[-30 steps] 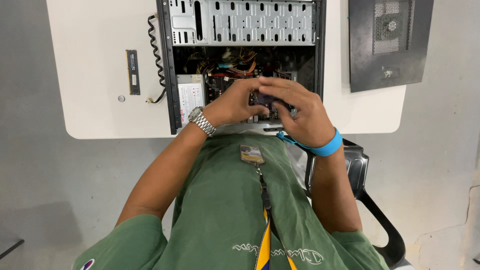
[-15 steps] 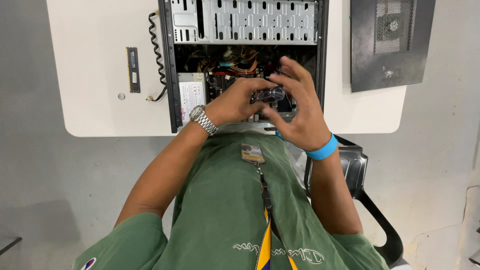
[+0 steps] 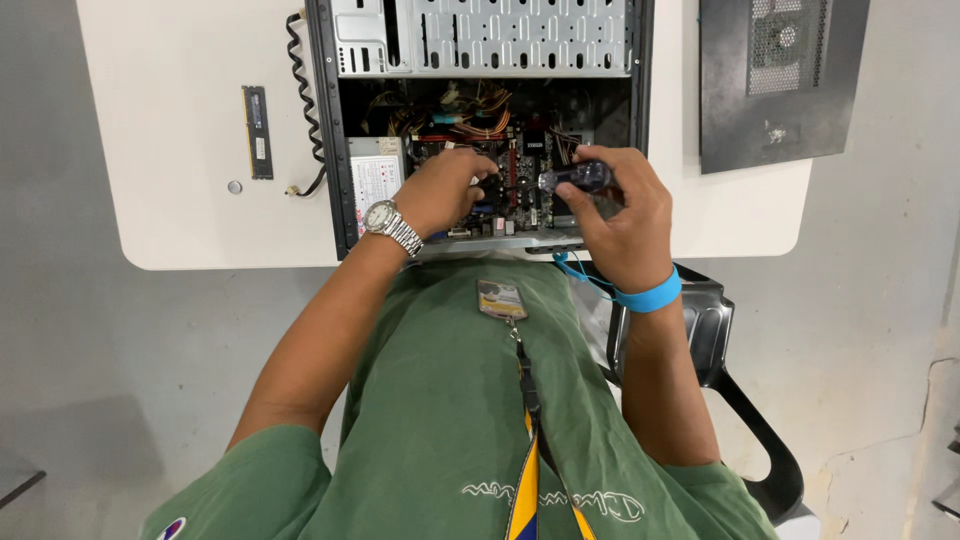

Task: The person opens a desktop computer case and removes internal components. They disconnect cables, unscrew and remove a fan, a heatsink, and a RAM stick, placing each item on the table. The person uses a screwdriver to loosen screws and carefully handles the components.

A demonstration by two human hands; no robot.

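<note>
One open metal computer case [image 3: 480,40] is laid flat on the white, round-cornered surface [image 3: 180,200]. One translucent blue-handled screwdriver [image 3: 578,178] is clamped in the grip of the right hand [image 3: 620,225] over the circuit board [image 3: 515,190]. The left hand [image 3: 440,190] is curled on the board's components; what it holds cannot be told. One memory stick [image 3: 257,132] and one dark perforated side panel [image 3: 780,80] lie alongside.

Both forearms reach forward from the torso, elbows bent and spread wide. The left hand [image 3: 440,190] lies palm down with its fingers curled downward, knuckles up, a metal watch on the wrist. The right hand [image 3: 620,215] is closed in a grip, thumb uppermost, with a blue band around its wrist.
</note>
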